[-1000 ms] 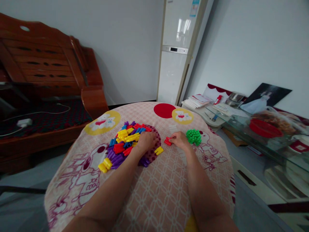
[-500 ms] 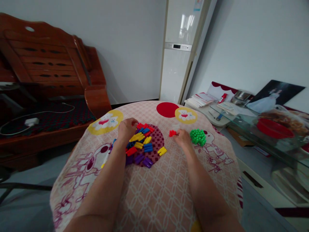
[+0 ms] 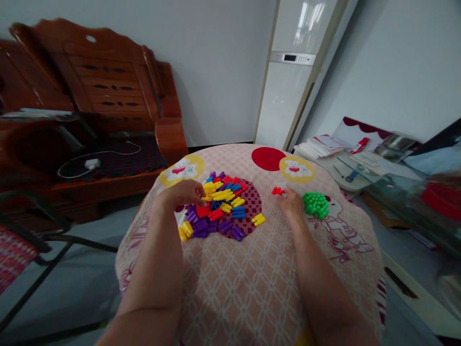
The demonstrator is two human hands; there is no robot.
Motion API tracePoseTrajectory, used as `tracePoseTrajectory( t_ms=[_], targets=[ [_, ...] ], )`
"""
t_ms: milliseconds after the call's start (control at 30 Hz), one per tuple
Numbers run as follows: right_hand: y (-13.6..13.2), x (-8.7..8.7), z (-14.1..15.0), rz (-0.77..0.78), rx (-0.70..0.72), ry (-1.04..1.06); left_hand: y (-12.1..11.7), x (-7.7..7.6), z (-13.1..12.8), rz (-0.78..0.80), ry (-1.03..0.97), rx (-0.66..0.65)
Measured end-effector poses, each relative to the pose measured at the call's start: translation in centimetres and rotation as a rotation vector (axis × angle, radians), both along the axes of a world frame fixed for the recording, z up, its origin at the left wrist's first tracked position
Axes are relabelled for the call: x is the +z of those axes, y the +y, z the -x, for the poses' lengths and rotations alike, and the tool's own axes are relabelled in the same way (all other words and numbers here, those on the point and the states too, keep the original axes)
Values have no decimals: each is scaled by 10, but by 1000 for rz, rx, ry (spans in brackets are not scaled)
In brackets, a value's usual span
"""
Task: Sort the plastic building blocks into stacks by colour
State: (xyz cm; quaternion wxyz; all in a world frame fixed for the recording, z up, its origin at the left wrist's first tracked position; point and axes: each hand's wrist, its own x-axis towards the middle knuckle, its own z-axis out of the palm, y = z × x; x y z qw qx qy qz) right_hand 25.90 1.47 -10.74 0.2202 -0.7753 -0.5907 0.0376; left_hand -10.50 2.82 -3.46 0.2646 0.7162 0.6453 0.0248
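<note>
A heap of red, yellow, blue and purple plastic building pieces (image 3: 224, 195), each like joined tubes, lies on the patterned tablecloth. At its left edge is my left hand (image 3: 188, 193), fingers curled together; whatever they may hold is hidden. My right hand (image 3: 292, 204) pinches a small red plastic piece (image 3: 277, 191) just above or on the cloth; which, I cannot tell. Right beside that hand sits a cluster of green knobbly pieces (image 3: 316, 205). A single yellow piece (image 3: 258, 219) lies apart, between the heap and my right hand.
The round table's tablecloth (image 3: 237, 283) has bear and dog prints. Beyond it stand a carved wooden bench (image 3: 108, 81) and a tall white cabinet unit (image 3: 283, 96). On the right, a glass shelf (image 3: 382, 180) carries papers and a red bowl. A metal-framed chair (image 3: 54, 259) is at left.
The view has swung left, so the scene sits further right. My left hand has drawn back leftward from the heap, uncovering more pieces. My right hand stays by the red piece.
</note>
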Motion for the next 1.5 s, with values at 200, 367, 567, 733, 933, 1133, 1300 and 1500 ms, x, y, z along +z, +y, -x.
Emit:
tracePoseTrajectory(
  t_ms=[200,367,567,733,933,1133,1300,1500],
  targets=[
    [-1,-8,-8,-165,26,98,-12,7,-21,44,51,-23],
    [-5,-6,-8,-338,39,261,-9,16,-17,-183,-65,-32],
    [-15,7,18,-366,327,573,-1,1,-75,-450,-518,-90],
    [-18,12,39,-226,588,766,-5,-24,-132,-485,-616,-165],
    [-17,12,43,-196,571,762,-7,-37,-147,-596,-595,-134],
    [-8,11,12,-565,165,515,3,-33,-127,-593,-609,-39],
    [4,-2,-12,-608,17,261,9,-31,-110,-586,-549,70],
    [14,-15,-13,-480,82,202,14,-36,-103,-554,-555,98]
  ],
)
